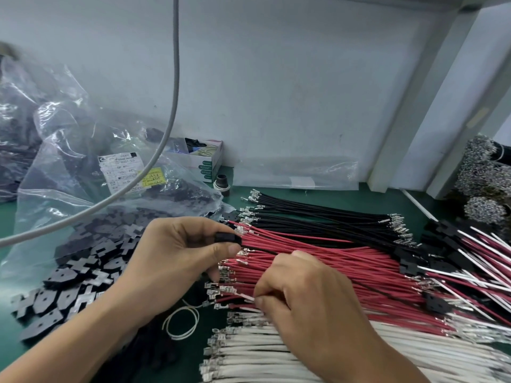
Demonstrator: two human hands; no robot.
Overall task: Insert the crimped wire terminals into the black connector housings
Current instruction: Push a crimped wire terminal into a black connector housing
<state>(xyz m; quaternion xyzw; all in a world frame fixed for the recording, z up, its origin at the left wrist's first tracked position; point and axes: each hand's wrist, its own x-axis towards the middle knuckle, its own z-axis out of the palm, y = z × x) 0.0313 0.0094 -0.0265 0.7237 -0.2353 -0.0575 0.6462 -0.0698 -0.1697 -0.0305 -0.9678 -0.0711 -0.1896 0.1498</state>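
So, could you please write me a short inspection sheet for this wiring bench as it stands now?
Surface: green mat, largely covered.
Job's things: black wires, red wires and white wires lie in rows with crimped terminals; loose black housings spill from a clear bag; finished assemblies at right.
Clutter: small open carton, white wire loop, black threaded fitting.
Hands: left hand pinches a black housing; right hand pinches a wire among the red ones.
Cables: grey cable hangs across the left.
Surroundings: pale wall; terminal reels at far right.
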